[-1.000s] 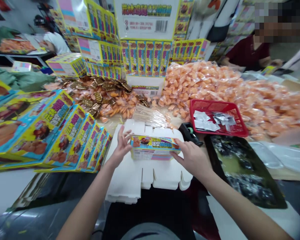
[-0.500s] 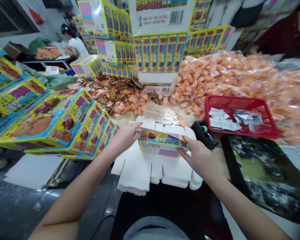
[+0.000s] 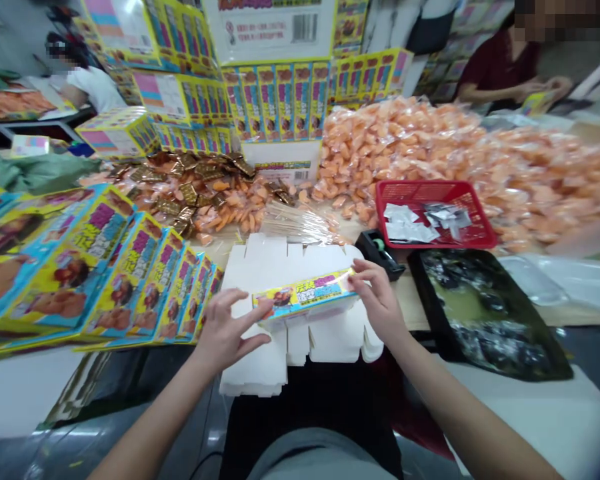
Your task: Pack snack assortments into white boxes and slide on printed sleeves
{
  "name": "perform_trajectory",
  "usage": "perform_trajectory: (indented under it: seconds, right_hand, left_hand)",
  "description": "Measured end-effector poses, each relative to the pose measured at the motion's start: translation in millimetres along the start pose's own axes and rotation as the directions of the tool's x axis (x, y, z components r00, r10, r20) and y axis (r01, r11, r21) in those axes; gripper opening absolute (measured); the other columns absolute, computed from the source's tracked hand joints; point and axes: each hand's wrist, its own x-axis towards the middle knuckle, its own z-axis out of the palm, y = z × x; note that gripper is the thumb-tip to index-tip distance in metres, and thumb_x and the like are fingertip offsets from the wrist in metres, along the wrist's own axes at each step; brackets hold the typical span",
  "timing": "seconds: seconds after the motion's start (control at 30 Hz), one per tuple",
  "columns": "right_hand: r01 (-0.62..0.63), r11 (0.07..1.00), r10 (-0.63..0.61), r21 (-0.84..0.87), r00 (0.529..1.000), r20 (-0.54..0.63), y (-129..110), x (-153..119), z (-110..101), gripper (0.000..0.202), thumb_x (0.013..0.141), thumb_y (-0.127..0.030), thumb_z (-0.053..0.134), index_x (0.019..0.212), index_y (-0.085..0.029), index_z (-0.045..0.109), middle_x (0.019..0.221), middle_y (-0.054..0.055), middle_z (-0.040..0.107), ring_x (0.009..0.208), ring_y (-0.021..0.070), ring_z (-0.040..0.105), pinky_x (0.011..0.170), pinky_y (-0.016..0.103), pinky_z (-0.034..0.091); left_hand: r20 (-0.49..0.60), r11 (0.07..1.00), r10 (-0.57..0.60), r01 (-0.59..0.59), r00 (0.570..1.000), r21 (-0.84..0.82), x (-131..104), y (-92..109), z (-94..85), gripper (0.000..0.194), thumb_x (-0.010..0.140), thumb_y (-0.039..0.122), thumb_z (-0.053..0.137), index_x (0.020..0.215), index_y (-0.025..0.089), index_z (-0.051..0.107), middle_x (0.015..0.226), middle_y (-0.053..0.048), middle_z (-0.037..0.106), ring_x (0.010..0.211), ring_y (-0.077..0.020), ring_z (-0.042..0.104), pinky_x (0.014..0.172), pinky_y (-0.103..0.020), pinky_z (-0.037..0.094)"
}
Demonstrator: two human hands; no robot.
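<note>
A small printed carton (image 3: 305, 297), yellow and blue with a food picture, lies slightly slanted over a stack of flat white box blanks (image 3: 260, 367). My right hand (image 3: 377, 297) grips its right end between thumb and fingers. At the other end, my left hand (image 3: 230, 327) rests its index fingertip on the carton's top edge, thumb and remaining fingers spread apart. Whether the left end flap is closed is hidden by the fingers.
Filled display boxes (image 3: 90, 260) stand at left, with more stacked cartons (image 3: 280, 100) behind. Bagged orange pieces (image 3: 390, 140), wooden sticks (image 3: 300, 223), a tape dispenser (image 3: 380, 253), a red basket (image 3: 485, 230) and a black tray (image 3: 545, 347) surround the blanks. Co-workers sit beyond.
The view has swung to the right. The carton has tilted, its left end now nearer me. The white flaps standing along its far side no longer show, and my left fingers have spread.
</note>
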Motion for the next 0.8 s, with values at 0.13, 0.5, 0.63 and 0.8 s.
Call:
perform_trajectory:
  seconds: [0.13, 0.5, 0.63, 0.8]
  right_hand:
    - [-0.240, 0.896, 0.227, 0.374, 0.971, 0.079, -5, -4, 24, 0.035, 0.090, -0.041, 0.055, 0.121, -0.026, 0.045, 0.131, 0.012, 0.058, 0.117, 0.0215, 0.059, 0.095, 0.042, 0.050]
    - [-0.556, 0.827, 0.546, 0.082, 0.759, -0.355, 94, 58, -92, 0.028, 0.076, -0.044, 0.062, 0.082, -0.017, 0.063, 0.088, 0.012, 0.069, 0.089, 0.0256, 0.064, 0.071, 0.039, 0.053]
    - [-0.610, 0.774, 0.633, 0.170, 0.750, -0.193, 102, 75, -96, 0.025, 0.070, -0.041, 0.069, 0.064, -0.019, 0.061, 0.063, 0.005, 0.066, 0.059, 0.0203, 0.061, 0.050, 0.032, 0.049]
    - [-0.535, 0.790, 0.603, 0.299, 0.766, -0.224, 97, 50, -87, 0.034, 0.068, -0.054, 0.062, 0.069, -0.021, 0.056, 0.073, 0.003, 0.066, 0.069, 0.0191, 0.063, 0.055, 0.031, 0.052]
  left_hand:
    - [0.193, 1.000, -0.021, 0.025, 0.981, -0.019, 45, 24, -4.1, 0.057, 0.075, 0.058, 0.068, 0.113, 0.016, 0.062, 0.144, -0.020, 0.037, 0.136, -0.0412, 0.031, 0.109, -0.055, 0.032]
    - [0.493, 0.983, 0.006, -0.097, 0.870, 0.159, 102, 67, 19.4, 0.071, 0.091, 0.026, 0.054, 0.149, 0.047, 0.019, 0.109, -0.008, 0.059, 0.087, -0.0276, 0.061, 0.071, -0.038, 0.049]
    - [0.486, 0.987, 0.026, -0.098, 0.873, 0.125, 101, 63, 22.8, 0.071, 0.090, 0.026, 0.054, 0.149, 0.045, 0.019, 0.110, -0.009, 0.059, 0.088, -0.0264, 0.061, 0.072, -0.037, 0.048]
    - [0.487, 0.993, 0.025, -0.080, 0.873, 0.092, 100, 62, 25.5, 0.068, 0.091, 0.024, 0.052, 0.149, 0.045, 0.023, 0.112, -0.009, 0.059, 0.090, -0.0276, 0.060, 0.073, -0.039, 0.048]
